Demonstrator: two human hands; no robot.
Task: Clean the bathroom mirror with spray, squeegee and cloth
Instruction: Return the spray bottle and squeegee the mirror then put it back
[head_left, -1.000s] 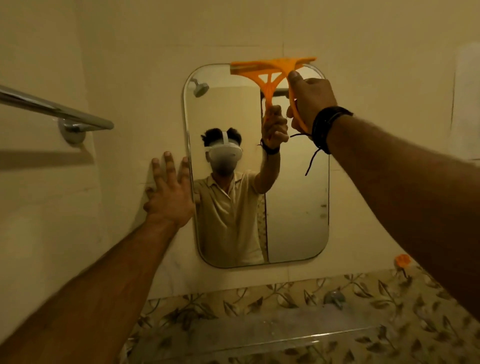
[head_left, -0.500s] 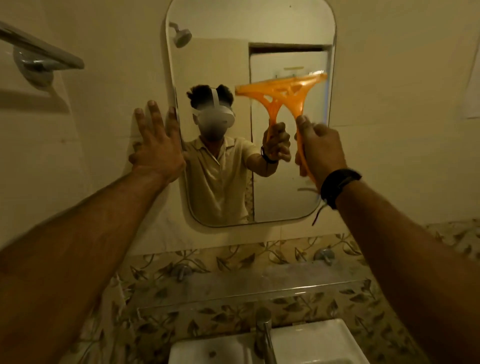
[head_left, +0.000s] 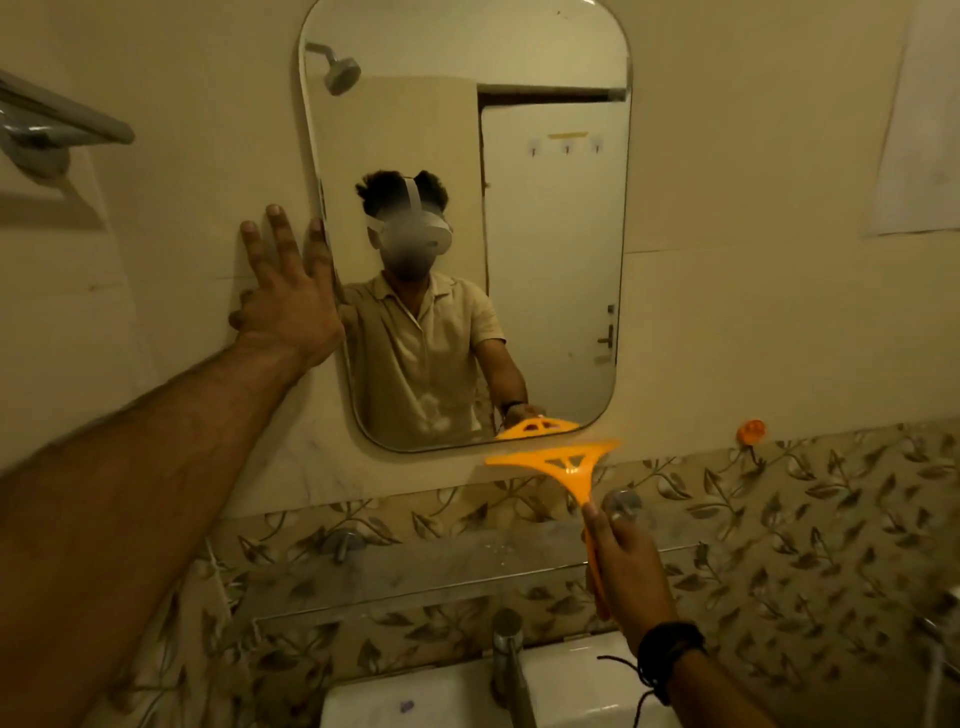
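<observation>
A rounded rectangular mirror (head_left: 550, 234) hangs on the cream wall ahead. My right hand (head_left: 628, 577) grips the handle of an orange squeegee (head_left: 558, 460), whose blade sits just below the mirror's bottom right edge, off the glass. My left hand (head_left: 288, 306) lies flat with fingers spread against the wall, its fingertips touching the mirror's left edge. No spray bottle or cloth is in view.
A glass shelf (head_left: 467, 566) runs under the mirror over leaf-patterned tiles. Below it are a chrome tap (head_left: 509, 660) and a white basin (head_left: 431, 696). A towel bar (head_left: 57, 124) is on the left wall. An orange hook (head_left: 751, 431) sticks to the wall at right.
My right hand has pulled the squeegee down the right side of the mirror, from its top edge to below its bottom edge. My left hand has stayed at the mirror's left edge.
</observation>
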